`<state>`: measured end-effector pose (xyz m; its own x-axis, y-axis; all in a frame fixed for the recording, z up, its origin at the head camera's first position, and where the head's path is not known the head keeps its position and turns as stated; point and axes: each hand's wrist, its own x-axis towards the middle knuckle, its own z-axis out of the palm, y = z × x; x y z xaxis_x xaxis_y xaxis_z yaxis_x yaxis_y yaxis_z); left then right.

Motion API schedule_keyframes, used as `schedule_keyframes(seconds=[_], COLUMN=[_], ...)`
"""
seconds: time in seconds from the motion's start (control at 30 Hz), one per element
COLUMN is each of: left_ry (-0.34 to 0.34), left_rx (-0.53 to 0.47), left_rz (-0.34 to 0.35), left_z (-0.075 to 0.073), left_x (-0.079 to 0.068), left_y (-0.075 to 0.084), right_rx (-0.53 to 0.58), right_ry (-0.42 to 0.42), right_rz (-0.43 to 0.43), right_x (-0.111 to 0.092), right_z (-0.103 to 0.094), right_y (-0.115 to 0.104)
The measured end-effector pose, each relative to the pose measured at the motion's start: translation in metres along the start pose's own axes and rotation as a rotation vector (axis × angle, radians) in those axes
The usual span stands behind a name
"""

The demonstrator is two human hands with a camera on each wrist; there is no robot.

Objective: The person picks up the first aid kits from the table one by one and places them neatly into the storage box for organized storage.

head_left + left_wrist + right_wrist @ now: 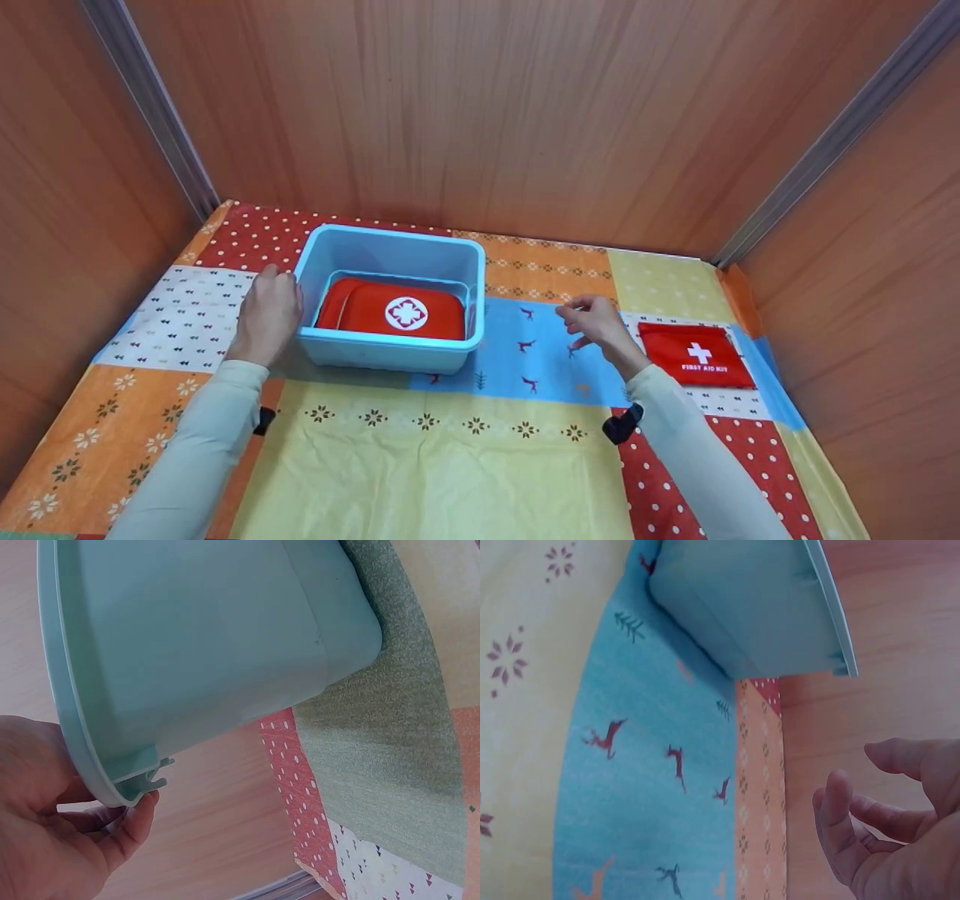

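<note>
A light blue plastic bin (390,356) stands left of centre on the patterned cloth. Inside it lies a red first aid case (360,311) with a white cross emblem. My left hand (268,311) grips the bin's left rim; in the left wrist view the fingers (135,829) curl under the rim beside a small clip. To the right of the bin, my right hand (596,322) hovers over the blue patch of cloth, fingers loosely bent and holding nothing. The right wrist view shows its thumb (896,755) and fingers apart, away from the bin wall (735,607).
A flat red first aid kit pouch (697,356) with a white cross lies at the right, beyond my right wrist. The patchwork tablecloth (442,472) covers the table. Wood-look panels (465,112) rise behind and on both sides.
</note>
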<state>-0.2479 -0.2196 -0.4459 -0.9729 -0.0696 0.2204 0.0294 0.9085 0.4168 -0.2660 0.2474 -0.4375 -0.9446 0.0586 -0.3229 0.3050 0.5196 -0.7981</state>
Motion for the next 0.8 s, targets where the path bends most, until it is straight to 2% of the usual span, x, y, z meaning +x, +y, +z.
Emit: schedule_keyframes(seconds=[0.33,0.57,0.8], left_ry=[-0.027,0.03,0.005], left_rx=[-0.018,-0.008,-0.02], left_rz=[-0.01,0.023,0.002], left_z=[-0.001,0.0,0.001], left_x=[0.0,-0.001,-0.002], left_y=[0.001,0.002,0.003], right_rx=[0.001,0.017,0.049], right_ry=[0.043,0.036,0.042], right_rz=[0.036,0.068,0.106], right_x=[0.001,0.001,-0.001], right_z=[-0.018,-0.036,-0.053], right_y=[0.024,0.04,0.056])
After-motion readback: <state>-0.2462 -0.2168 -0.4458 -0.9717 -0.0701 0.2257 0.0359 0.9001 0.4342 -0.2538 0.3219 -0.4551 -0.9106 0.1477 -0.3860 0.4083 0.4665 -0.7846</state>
